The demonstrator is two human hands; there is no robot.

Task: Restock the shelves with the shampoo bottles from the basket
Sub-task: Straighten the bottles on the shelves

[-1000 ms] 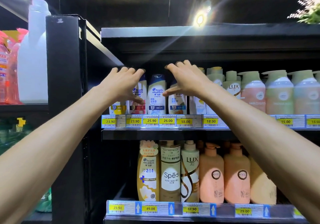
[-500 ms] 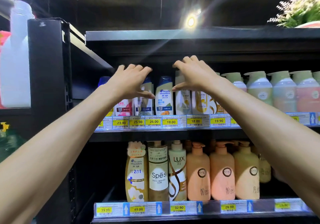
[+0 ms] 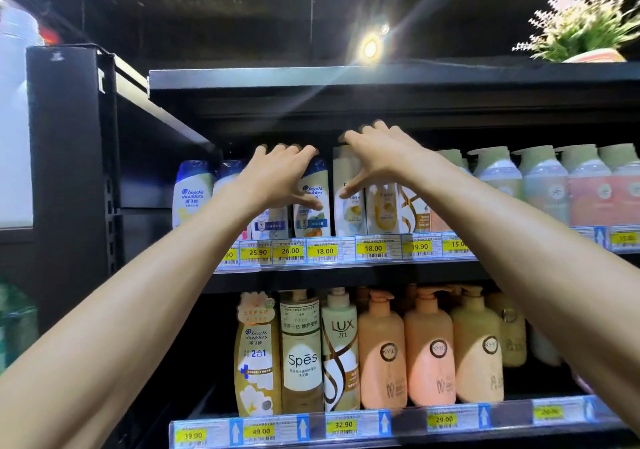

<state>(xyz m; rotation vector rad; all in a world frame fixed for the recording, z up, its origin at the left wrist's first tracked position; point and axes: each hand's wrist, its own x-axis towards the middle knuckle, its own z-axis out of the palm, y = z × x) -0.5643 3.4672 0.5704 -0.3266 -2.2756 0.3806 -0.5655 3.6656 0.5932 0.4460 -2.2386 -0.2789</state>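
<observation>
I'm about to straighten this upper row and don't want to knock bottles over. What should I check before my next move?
1. Left hand on the Head & Shoulders bottle: ok, thumb on its front.
2. Right hand on the tall white bottle: ok, thumb on its front.
3. Firm grip by either hand: cannot tell.
4. Front-row bottles on the upper shelf upright: ok.
5. Room behind the row: cannot tell, too dark.
6. Basket within sight: not ok, out of frame.
</observation>
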